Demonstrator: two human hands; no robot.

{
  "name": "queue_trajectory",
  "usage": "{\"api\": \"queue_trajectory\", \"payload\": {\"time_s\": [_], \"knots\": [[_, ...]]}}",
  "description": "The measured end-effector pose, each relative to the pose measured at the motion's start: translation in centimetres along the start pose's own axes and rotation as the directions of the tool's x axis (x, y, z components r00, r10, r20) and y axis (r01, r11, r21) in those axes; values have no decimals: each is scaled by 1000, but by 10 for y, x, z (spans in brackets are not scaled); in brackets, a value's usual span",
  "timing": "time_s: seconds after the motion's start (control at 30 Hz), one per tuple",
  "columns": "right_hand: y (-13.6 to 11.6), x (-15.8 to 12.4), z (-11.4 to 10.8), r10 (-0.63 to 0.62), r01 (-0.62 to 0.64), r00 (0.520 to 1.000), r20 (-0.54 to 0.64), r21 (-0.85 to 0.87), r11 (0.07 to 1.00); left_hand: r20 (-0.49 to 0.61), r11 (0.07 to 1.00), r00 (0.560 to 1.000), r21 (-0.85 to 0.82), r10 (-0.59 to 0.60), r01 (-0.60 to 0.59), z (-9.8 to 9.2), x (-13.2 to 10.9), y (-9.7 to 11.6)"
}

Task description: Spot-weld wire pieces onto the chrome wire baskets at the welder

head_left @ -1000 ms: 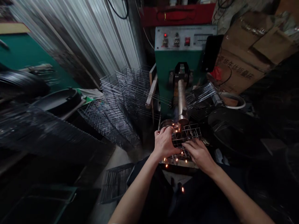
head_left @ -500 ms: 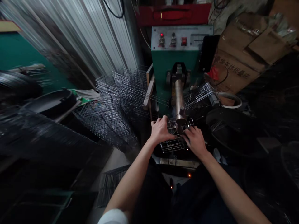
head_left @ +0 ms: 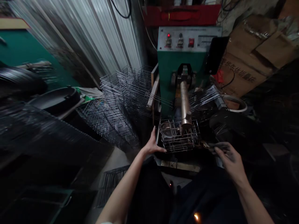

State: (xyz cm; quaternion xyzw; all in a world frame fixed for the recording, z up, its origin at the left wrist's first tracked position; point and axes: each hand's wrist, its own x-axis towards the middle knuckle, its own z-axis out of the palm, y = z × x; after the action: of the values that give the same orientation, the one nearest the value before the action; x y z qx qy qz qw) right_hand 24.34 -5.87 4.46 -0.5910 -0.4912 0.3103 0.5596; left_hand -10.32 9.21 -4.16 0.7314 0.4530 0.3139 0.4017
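Observation:
A small wire basket [head_left: 173,146] sits under the thick metal arm [head_left: 185,105] of a green machine [head_left: 168,67]. My left hand [head_left: 151,146] is beside the basket's left edge, thumb and fingers spread wide; whether it touches the wire I cannot tell. Off to the right of the basket is my right hand [head_left: 230,157], apart from it. Motion smears its darkened fingers, so their grip is unclear. A round metal piece [head_left: 168,130] shows through the basket's wires.
Wire mesh baskets [head_left: 112,109] are stacked on the left. Loose metal wires [head_left: 204,96] lie right of the arm, near a white bucket [head_left: 235,102]. A cardboard box [head_left: 243,68] stands behind. A wooden bar [head_left: 181,165] runs below the basket. An orange spark [head_left: 196,217] glows low down.
Both hands have come off the basket: the left moved left and down, the right swung out to the right. The view shifted slightly. A glowing spark is now lower and larger.

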Motion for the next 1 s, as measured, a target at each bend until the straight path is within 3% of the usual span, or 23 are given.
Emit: {"api": "queue_trajectory", "payload": {"time_s": [0.1, 0.2, 0.33, 0.5, 0.6, 0.7, 0.8, 0.9, 1.0], "knots": [[2, -8, 4, 157, -139, 985, -70, 212, 967, 96, 955, 987, -257, -126, 147, 24, -4, -36], [-8, -15, 15, 225, -198, 973, -53, 310, 930, 79, 937, 991, -324, -111, 131, 36, -1, -36], [-28, -31, 18, 261, -260, 965, 40, 314, 913, 21, 949, 996, -303, -85, 87, 27, -18, -15], [-43, -57, 5, 358, -405, 909, 215, 246, 880, 66, 1000, 998, 5, -23, 23, 13, -74, 22], [-51, -60, 5, 310, -402, 876, 370, 205, 892, 110, 983, 993, 182, -30, 10, 20, -86, 54], [-56, -51, 18, 151, -258, 788, 597, 98, 961, 133, 924, 991, 380, -28, -25, 37, -79, 85], [-50, -41, 37, 21, 89, 711, 703, -120, 989, 148, 862, 989, 500, 11, -84, 49, -70, 108], [-29, -35, 53, -142, 498, 698, 702, -334, 800, 129, 851, 990, 512, 62, -120, 51, -66, 124], [-9, -35, 61, -259, 717, 648, 716, -459, 525, 73, 856, 993, 505, 88, -113, 46, -64, 137]]}}
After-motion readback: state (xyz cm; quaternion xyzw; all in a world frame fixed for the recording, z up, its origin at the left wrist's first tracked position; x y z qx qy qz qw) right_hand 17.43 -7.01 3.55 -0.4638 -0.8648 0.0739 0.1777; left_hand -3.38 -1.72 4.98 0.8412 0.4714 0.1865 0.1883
